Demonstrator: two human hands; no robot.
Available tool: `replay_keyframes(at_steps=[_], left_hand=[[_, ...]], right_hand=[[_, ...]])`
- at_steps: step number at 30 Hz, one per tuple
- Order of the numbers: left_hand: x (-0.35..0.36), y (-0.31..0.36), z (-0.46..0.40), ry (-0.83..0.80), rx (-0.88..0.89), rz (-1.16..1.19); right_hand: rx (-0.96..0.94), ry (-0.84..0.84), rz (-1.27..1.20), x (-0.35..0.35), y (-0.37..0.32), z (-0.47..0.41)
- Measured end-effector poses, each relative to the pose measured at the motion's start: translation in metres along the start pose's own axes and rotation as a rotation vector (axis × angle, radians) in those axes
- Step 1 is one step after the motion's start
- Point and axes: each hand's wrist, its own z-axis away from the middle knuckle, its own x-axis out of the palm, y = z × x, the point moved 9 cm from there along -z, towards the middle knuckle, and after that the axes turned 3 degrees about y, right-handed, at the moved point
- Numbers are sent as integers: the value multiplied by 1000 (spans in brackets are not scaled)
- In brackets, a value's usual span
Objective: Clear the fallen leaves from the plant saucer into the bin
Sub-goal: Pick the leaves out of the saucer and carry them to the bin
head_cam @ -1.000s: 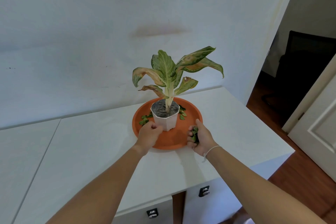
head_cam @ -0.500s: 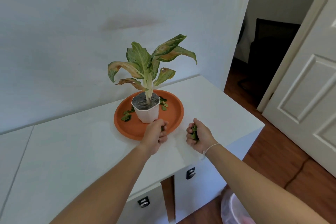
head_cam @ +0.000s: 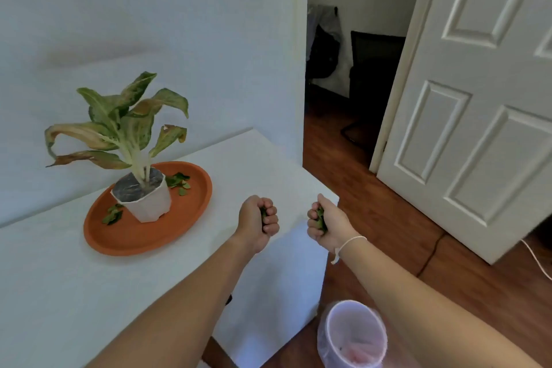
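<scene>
An orange plant saucer sits on the white table with a white pot and its plant in the middle. Small green fallen leaves lie on the saucer behind the pot and to its left. My left hand is a fist gripping green leaves, above the table right of the saucer. My right hand also grips a clump of leaves, past the table's right corner. A bin lined with a clear bag stands on the floor below my right forearm.
The white table ends at a corner near my right hand. Wooden floor lies to the right, with an open white door and a dark doorway behind. A white cable runs along the floor at far right.
Both hands have left the saucer and moved right with leaves in their fists. My view has swung right and down, bringing the bin into sight.
</scene>
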Motion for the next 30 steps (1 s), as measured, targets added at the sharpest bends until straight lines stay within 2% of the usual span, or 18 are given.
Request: replay_keyframes(at_steps=[9,15,22,30], left_hand=[[121,-96,-23,-40,-115,-32],[143,-165,-43,-13,-278,-66],[108,-274,-85,91,-519,-134],[22,-420,-161,294,-644,-323]], right_hand=[[12,103,-60,-142,-58,-10],[70,187,-114,-206,-42,-29],[219,391,-189,-284,51,-70],[409,596,-350,-371,203,-144]])
